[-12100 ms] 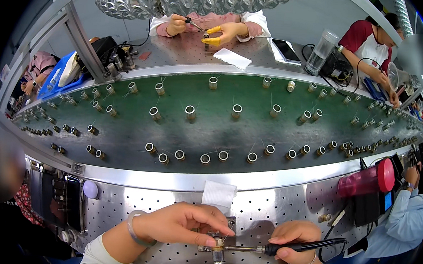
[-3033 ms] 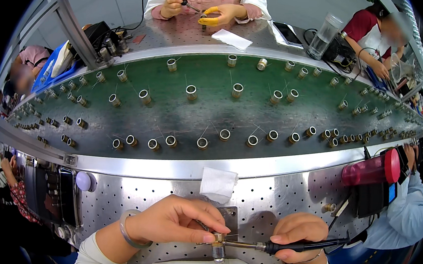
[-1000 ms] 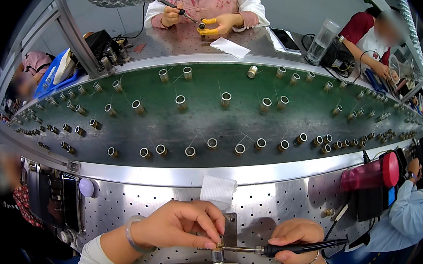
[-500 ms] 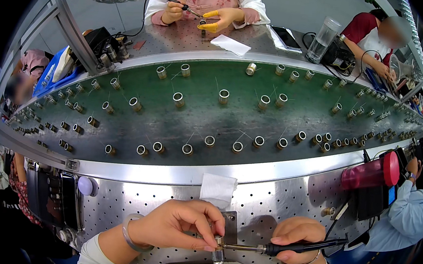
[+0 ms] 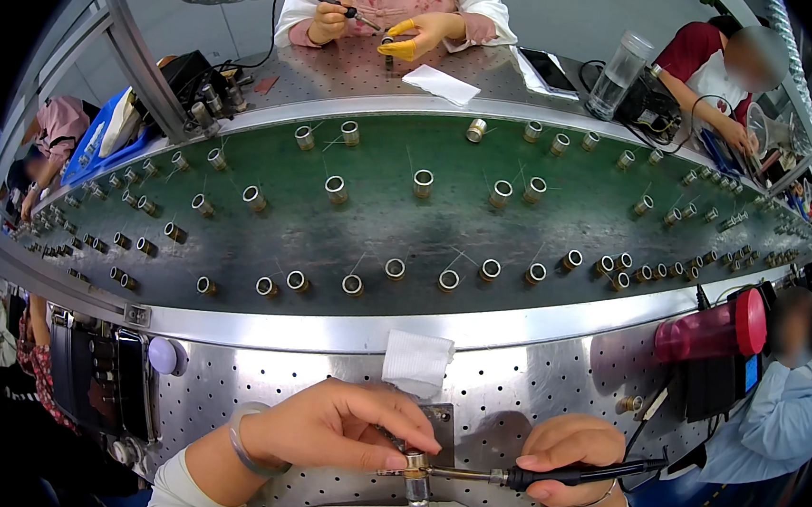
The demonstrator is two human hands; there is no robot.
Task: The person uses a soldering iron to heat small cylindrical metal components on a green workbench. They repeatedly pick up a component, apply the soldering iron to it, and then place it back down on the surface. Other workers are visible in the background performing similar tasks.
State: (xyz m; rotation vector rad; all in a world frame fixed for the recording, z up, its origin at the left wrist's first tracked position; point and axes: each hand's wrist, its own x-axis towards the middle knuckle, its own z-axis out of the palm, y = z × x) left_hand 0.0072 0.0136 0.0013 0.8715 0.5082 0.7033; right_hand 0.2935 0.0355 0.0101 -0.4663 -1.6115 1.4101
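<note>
At the near edge of the bench, my left hand [image 5: 349, 430] pinches the top of a small metal cylinder [image 5: 417, 489] between thumb and forefinger. The cylinder stands upright next to a grey metal plate [image 5: 443, 426]. My right hand [image 5: 573, 454] is wrapped around the black handle of a soldering iron [image 5: 589, 475]. Its metal shaft points left, and the tip meets the cylinder just below my left fingertips. Whatever lies exactly at the tip is too small to make out.
A folded white cloth [image 5: 416, 362] lies beyond my hands. Past it runs a green conveyor belt [image 5: 350, 235] carrying many small metal cylinders. On the right are a pink jar [image 5: 705, 331] and a black unit [image 5: 722, 386]; a lilac round object [image 5: 162, 355] sits left. Co-workers sit around.
The cylinders on the belt have shifted slightly to the left. My left thumb and forefinger have moved a little on the cylinder; the soldering iron stays nearly still.
</note>
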